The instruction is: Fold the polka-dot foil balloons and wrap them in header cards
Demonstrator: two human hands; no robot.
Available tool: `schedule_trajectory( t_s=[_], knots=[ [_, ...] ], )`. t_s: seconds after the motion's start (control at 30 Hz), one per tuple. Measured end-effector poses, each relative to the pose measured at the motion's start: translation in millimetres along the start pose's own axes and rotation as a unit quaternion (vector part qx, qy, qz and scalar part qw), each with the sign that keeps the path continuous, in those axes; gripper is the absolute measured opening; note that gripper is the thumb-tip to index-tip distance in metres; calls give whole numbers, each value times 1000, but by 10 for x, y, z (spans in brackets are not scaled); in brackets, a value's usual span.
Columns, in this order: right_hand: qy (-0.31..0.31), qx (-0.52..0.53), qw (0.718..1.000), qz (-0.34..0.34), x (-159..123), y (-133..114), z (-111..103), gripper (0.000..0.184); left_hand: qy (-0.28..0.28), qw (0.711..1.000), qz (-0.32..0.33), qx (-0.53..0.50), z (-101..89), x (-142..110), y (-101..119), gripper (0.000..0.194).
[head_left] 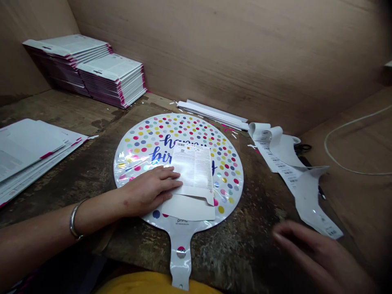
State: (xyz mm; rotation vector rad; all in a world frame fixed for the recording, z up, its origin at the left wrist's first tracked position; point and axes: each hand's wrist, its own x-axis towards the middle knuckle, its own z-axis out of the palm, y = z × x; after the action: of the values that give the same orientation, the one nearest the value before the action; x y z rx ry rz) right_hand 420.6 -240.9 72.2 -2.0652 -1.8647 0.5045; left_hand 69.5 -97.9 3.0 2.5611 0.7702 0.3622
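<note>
A round, flat foil balloon (141, 141) with coloured dots and blue "happy birthday" lettering lies in front of me, its narrow tail toward my body. On top of it rests a white printed card (192, 167) with small text and a barcode, a blank white flap showing below. My left hand (150, 190) lies over the balloon, fingers stretched out, fingertips on the card's left edge. My right hand (318, 253), somewhat blurred, hovers at lower right, apart from the balloon. Its thumb and forefinger meet in a pinch; anything between them is too small to see.
Stacked card packs (110, 67) with pink edges stand at back left; more flat cards (27, 147) lie left. White strips (211, 114) lie along the back board. A curling barcode label strip (288, 171) lies right, near black-handled scissors (303, 148) and a white cable (329, 149).
</note>
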Motion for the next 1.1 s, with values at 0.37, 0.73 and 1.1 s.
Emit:
schedule_trajectory(
  t_s=[0.37, 0.73, 1.1],
  knots=[
    [-28, -42, 964, -260, 371, -691, 915, 37, 0, 1000, 22, -9, 30, -82, 111, 61],
    [-63, -12, 964, -257, 313, -691, 857, 51, 20, 999, 21, 26, 87, -14, 73, 61],
    [25, -1, 966, -257, 381, -693, 963, 27, 41, 995, 52, 78, 166, -63, 429, 20]
  ],
)
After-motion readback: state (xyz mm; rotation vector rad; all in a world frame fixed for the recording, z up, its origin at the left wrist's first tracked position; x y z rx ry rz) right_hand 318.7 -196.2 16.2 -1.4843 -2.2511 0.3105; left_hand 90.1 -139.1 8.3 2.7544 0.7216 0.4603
